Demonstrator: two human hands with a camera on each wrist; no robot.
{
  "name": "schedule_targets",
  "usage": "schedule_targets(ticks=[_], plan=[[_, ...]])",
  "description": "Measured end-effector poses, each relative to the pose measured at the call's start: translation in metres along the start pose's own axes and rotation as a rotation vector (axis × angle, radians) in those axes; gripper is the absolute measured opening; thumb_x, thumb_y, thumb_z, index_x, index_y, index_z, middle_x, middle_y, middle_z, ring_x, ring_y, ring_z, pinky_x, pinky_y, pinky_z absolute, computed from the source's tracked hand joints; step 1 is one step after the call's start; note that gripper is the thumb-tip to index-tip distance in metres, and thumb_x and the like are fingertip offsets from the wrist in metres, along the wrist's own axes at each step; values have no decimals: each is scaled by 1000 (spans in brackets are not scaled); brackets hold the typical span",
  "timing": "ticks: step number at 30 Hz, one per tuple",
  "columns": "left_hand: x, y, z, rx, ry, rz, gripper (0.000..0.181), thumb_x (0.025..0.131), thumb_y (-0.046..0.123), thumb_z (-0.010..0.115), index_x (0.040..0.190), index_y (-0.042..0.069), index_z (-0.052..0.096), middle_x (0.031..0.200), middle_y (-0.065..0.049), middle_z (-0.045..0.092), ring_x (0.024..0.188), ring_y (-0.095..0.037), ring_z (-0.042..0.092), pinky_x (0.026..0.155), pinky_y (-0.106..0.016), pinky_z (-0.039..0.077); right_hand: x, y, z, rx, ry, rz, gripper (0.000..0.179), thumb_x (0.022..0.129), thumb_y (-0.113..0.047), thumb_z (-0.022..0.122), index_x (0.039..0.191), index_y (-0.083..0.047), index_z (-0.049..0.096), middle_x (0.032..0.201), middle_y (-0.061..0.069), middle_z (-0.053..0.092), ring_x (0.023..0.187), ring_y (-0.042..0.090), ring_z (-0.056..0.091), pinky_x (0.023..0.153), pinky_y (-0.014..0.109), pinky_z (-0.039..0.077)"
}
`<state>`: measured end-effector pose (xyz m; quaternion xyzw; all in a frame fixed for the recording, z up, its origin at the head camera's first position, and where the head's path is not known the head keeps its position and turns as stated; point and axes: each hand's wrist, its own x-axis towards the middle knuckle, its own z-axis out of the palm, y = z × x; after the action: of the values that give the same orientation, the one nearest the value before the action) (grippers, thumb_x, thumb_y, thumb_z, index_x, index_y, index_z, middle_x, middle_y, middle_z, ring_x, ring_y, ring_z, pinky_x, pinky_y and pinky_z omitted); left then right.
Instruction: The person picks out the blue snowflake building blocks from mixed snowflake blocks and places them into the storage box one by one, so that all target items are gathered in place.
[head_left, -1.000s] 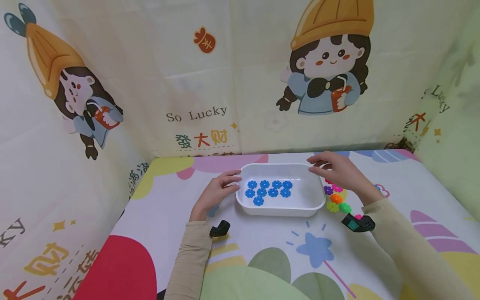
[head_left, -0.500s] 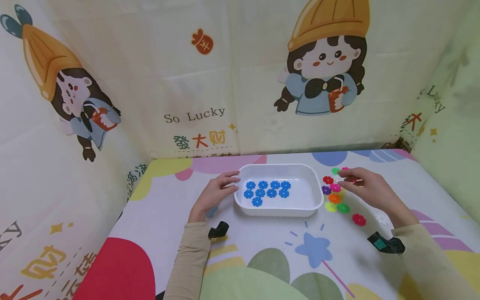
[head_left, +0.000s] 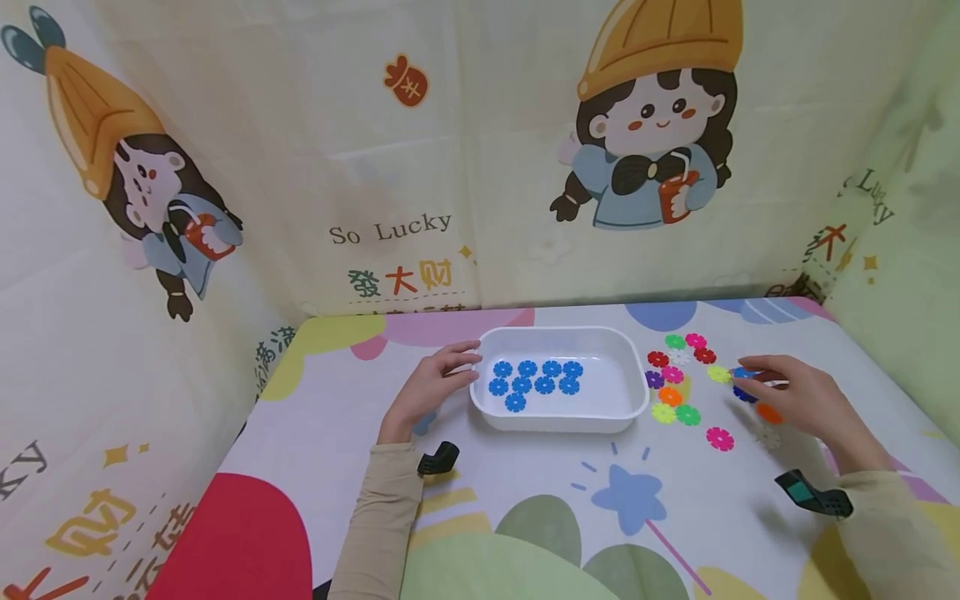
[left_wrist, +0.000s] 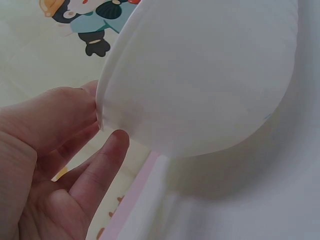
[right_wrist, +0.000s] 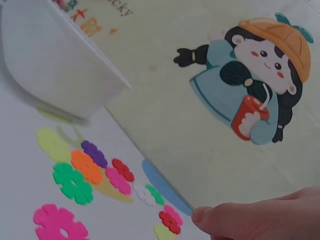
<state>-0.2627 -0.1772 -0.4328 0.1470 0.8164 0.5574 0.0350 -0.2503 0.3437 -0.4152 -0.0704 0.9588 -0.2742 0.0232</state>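
At the left end of the white tray (head_left: 607,396), my left hand (head_left: 435,383) holds the rim; in the left wrist view, one digit goes behind the rim (left_wrist: 104,95) and another touches the outer wall. Several blue flower-shaped discs (head_left: 545,385) lie in rows inside the tray. My right hand (head_left: 802,396) reaches over loose discs on the right, thumb and forefinger slightly apart around a bright blue disc (head_left: 741,373). A dark blue disc (head_left: 744,395) shows just below the fingers. In the right wrist view, only part of my right hand (right_wrist: 260,217) appears, and its fingertips' contact is hidden.
Several loose discs, including a green disc (head_left: 687,415), a pink disc (head_left: 720,439) and a yellow disc (head_left: 718,375), lie right of the tray. An orange disc (head_left: 769,412) is partly under the right hand. A printed cloth wall (head_left: 510,267) stands behind the table.
My right hand has moved from the tray's right rim, over the coloured discs, to the bright blue disc farther right. My left hand and the tray stay in place.
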Motion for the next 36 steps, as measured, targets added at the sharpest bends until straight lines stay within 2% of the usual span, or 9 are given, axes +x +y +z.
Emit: schedule_targets(ticks=[4,8,16,24,30,36], plan=[[0,-1,0,2,0,-7,34,92,20,70,123,6,68,143,9,49,127,-18,52,104,-35,46,1,15,-1,48,-38,102,65,96,-41,61,138,5,44,125,33,48,110,49,44,70,47,56],[1,-1,-1,3,0,-7,34,92,20,70,123,5,68,143,8,49,129,-18,51,104,-34,46,5,26,2,76,-65,176,64,97,-37,60,139,7,41,124,33,47,109,48,45,70,51,52],[0,0,-2,11,4,-6,34,92,19,70,123,5,68,143,10,50,130,-17,49,104,-34,45,13,30,6,37,-58,183,60,96,-32,62,134,11,44,119,34,51,105,49,46,74,54,52],[0,1,-2,-14,-6,2,35,92,19,69,124,3,66,143,8,49,125,-18,54,102,-33,46,22,25,9,-63,-6,99,51,95,-24,64,125,15,51,115,37,53,103,52,48,78,59,52],[0,1,-2,-31,-15,8,37,92,20,70,124,2,66,145,6,48,123,-19,57,102,-32,46,29,26,12,-75,15,72,46,94,-21,65,122,13,55,113,36,56,102,50,50,80,59,52],[-1,2,-2,-45,-23,5,39,92,20,69,126,1,64,147,2,47,125,-21,55,104,-33,45,32,25,10,-61,5,91,43,95,-19,63,122,13,54,113,35,56,100,49,51,79,57,52]])
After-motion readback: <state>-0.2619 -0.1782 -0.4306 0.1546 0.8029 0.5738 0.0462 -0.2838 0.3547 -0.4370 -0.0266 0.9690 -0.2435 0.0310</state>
